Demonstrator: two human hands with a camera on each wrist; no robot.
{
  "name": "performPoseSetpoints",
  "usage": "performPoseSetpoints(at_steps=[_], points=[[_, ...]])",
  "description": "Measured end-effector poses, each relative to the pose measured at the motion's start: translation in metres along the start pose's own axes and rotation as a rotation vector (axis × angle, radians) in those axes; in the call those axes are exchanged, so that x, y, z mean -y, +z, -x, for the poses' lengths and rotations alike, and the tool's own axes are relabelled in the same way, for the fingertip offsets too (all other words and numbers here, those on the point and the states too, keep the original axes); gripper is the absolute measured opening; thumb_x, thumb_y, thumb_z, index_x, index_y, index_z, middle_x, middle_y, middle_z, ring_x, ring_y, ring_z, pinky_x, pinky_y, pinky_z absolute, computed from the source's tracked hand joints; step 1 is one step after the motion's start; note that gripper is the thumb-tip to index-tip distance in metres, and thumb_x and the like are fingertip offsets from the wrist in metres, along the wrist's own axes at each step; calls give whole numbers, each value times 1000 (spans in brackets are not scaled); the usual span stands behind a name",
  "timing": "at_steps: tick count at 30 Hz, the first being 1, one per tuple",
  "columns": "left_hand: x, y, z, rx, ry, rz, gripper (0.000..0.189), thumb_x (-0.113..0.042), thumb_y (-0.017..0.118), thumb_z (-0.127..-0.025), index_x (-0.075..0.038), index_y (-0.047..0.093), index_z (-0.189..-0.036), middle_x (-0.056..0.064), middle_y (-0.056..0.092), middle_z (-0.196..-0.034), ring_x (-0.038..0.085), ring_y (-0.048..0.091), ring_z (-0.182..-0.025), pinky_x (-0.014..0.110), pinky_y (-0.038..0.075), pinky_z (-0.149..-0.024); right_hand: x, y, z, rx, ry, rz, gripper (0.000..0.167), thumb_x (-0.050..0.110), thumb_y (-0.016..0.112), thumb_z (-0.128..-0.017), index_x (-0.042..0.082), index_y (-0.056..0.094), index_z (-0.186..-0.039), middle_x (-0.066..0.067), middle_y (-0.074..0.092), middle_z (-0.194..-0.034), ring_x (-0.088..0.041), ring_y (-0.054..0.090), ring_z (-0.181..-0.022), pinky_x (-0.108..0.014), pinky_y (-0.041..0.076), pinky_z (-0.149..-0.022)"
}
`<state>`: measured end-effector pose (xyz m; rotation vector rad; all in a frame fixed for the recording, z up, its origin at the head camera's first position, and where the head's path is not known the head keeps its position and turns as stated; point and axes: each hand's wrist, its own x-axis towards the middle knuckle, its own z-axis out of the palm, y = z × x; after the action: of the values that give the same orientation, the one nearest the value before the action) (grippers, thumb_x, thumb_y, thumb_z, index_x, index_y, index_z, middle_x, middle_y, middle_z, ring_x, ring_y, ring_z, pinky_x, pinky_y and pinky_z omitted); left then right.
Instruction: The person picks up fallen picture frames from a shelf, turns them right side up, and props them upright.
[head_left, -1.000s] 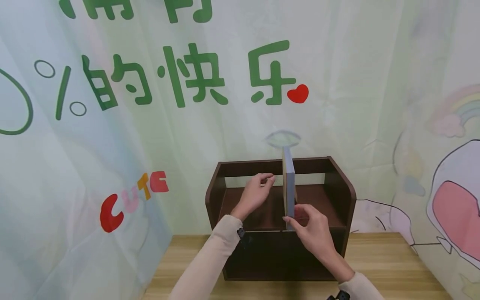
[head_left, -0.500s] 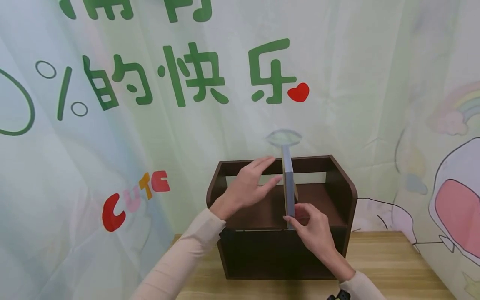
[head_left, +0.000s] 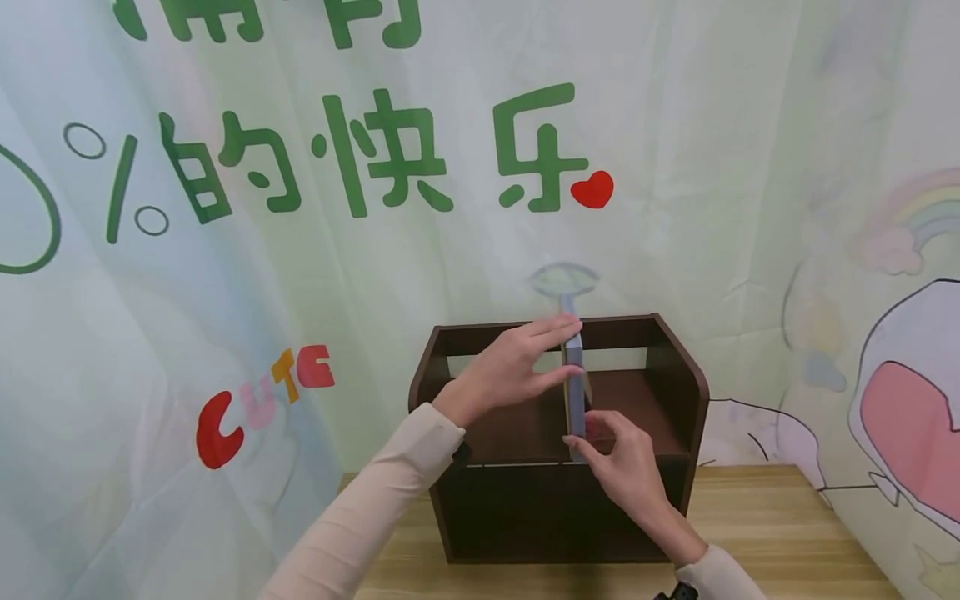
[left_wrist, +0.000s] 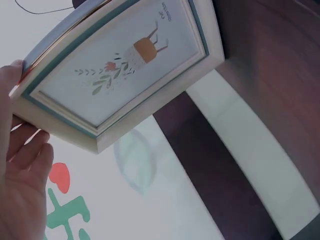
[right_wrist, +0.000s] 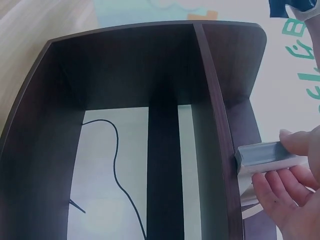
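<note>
A picture frame [left_wrist: 155, 60] stands upright, edge-on in the head view, on the upper shelf of a dark brown desk rack [head_left: 517, 425]. In the left wrist view it has a cream and teal border round a plant-in-a-stool print. My left hand [head_left: 513, 362] holds its upper near corner, fingers over the top and thumb on the blue-grey near edge. My right hand [head_left: 626, 458] pinches the lower near edge between thumb and fingers. The right wrist view shows the frame's lower end [right_wrist: 262, 155] at the shelf edge, with the fingers under one side.
The rack stands on a wood-grain table [head_left: 772, 517] against a printed curtain [head_left: 697, 167]. Its side panel [head_left: 686, 383] rises to the right of the hands. A thin dark cable [right_wrist: 116, 160] shows through the rack's lower opening.
My left hand spreads its fingers, comes up from the left of the picture frame and takes its upper corner. The right hand keeps its pinch low on the frame.
</note>
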<state>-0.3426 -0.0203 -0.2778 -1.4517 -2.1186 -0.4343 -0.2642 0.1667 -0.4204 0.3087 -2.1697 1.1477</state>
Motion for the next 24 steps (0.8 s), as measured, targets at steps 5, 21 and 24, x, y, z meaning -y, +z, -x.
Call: performPoseSetpoints(at_steps=[5,21,24], points=[[0,3,1,-12,7,43,69,-29,83,-92,-4,56,-151,13,59,-154,23,60,-142,32,49,-115,-8,-4,0,-10,-33,-3,18,17,80,-95,9,77,-111,-2,77,-98,-11,71,-85,-22,61,-76],[1,7,3,-41,7,33,66,-27,81,-94,-3,56,-151,13,59,-154,24,57,-145,31,47,-116,-27,4,-36,-90,-215,227,33,-4,84,-84,-4,72,-115,-17,74,-104,-25,71,-84,-45,64,-75],[-1,7,3,-47,8,47,66,-25,81,-94,-2,56,-150,13,58,-155,25,56,-146,32,47,-117,-27,6,-43,-84,-198,233,28,-3,84,-85,-2,73,-111,-18,74,-103,-26,72,-84,-45,65,-76]])
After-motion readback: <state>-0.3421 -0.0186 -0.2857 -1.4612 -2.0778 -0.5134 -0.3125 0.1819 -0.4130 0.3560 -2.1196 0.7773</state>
